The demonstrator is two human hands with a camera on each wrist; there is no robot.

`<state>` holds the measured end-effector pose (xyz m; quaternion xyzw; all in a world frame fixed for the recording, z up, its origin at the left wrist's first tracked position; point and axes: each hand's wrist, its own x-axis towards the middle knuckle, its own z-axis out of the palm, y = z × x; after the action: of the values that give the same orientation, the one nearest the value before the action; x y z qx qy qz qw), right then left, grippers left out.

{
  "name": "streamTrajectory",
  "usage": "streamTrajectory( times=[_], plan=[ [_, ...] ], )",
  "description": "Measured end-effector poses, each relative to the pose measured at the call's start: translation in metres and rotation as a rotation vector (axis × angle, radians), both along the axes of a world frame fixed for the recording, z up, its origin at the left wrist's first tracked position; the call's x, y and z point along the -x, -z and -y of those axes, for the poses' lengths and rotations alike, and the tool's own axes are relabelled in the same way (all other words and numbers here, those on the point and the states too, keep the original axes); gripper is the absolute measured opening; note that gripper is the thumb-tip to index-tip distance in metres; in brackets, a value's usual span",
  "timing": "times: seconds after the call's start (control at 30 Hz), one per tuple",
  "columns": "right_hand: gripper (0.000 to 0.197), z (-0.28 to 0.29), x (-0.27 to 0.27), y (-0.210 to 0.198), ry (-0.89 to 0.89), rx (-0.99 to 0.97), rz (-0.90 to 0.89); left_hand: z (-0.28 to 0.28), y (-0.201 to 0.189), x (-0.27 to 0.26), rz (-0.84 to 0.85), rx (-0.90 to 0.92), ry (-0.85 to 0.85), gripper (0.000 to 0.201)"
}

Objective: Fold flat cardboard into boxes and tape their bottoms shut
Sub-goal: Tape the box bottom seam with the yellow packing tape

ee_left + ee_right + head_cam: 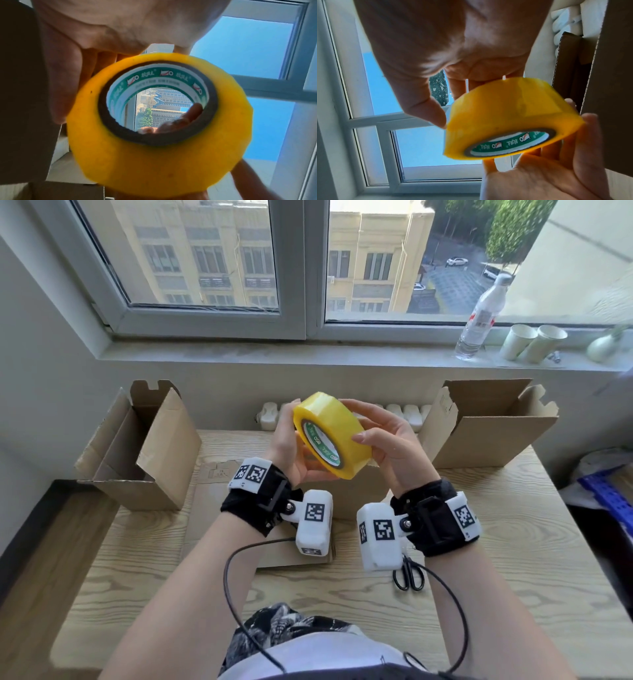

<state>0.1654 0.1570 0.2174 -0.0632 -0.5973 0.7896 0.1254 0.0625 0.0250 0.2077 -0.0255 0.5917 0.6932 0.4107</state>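
Observation:
A yellow tape roll [337, 426] with a green-printed core is held up above the table, tilted, between both hands. My left hand [291, 446] cups it from the left and below, fingers behind the roll. My right hand [383, 436] grips its right side, thumb on the outer band. The left wrist view looks through the tape roll [154, 162] at right fingers [188, 117] behind the core. In the right wrist view the right thumb touches the tape roll [505, 115] at its edge. Flat cardboard [219, 508] lies on the table under the wrists.
An open folded box [137, 446] stands at the table's left, another open box [486, 429] at the right. Black scissors [409, 575] lie near the right wrist. The wooden table [513, 559] runs to the window wall; a bottle [479, 316] and paper cups [531, 342] stand on the sill.

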Motion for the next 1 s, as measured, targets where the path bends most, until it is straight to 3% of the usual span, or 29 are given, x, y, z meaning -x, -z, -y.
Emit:
streamTrajectory(
  times=[0.1, 0.23, 0.27, 0.4, 0.5, 0.57, 0.67, 0.87, 0.93, 1.0],
  plan=[
    [0.034, 0.006, 0.001, 0.000, 0.059, -0.018, 0.014, -0.002, 0.001, 0.002, -0.035, 0.054, 0.001, 0.066],
    [0.033, 0.011, 0.005, 0.002, 0.169, -0.011, 0.069, -0.005, -0.004, 0.005, -0.210, 0.159, -0.062, 0.023],
    [0.034, 0.011, 0.006, 0.002, 0.189, -0.011, 0.088, -0.007, -0.007, 0.006, -0.244, 0.165, -0.071, 0.020],
    [0.025, 0.013, 0.009, -0.001, 0.214, -0.012, 0.088, -0.011, -0.013, 0.003, -0.403, 0.130, -0.023, 0.030],
    [0.021, 0.013, 0.011, -0.004, 0.235, -0.035, 0.053, -0.008, -0.014, 0.000, -0.483, 0.121, 0.071, 0.061],
    [0.020, 0.011, 0.012, -0.005, 0.249, -0.047, 0.042, -0.007, -0.015, -0.002, -0.448, 0.092, 0.095, 0.063],
    [0.025, 0.007, 0.010, -0.006, 0.227, -0.050, 0.044, -0.006, -0.012, 0.001, -0.364, 0.098, 0.079, 0.049],
    [0.042, -0.004, 0.000, -0.005, 0.080, 0.051, -0.011, -0.004, -0.005, 0.002, -0.105, 0.021, 0.006, 0.063],
    [0.042, -0.004, -0.001, -0.003, 0.053, 0.106, -0.039, -0.004, -0.003, 0.002, -0.026, -0.010, 0.006, 0.070],
    [0.039, -0.002, 0.000, -0.001, 0.062, 0.097, -0.036, -0.005, -0.001, 0.003, -0.014, -0.016, -0.013, 0.066]
  ],
)
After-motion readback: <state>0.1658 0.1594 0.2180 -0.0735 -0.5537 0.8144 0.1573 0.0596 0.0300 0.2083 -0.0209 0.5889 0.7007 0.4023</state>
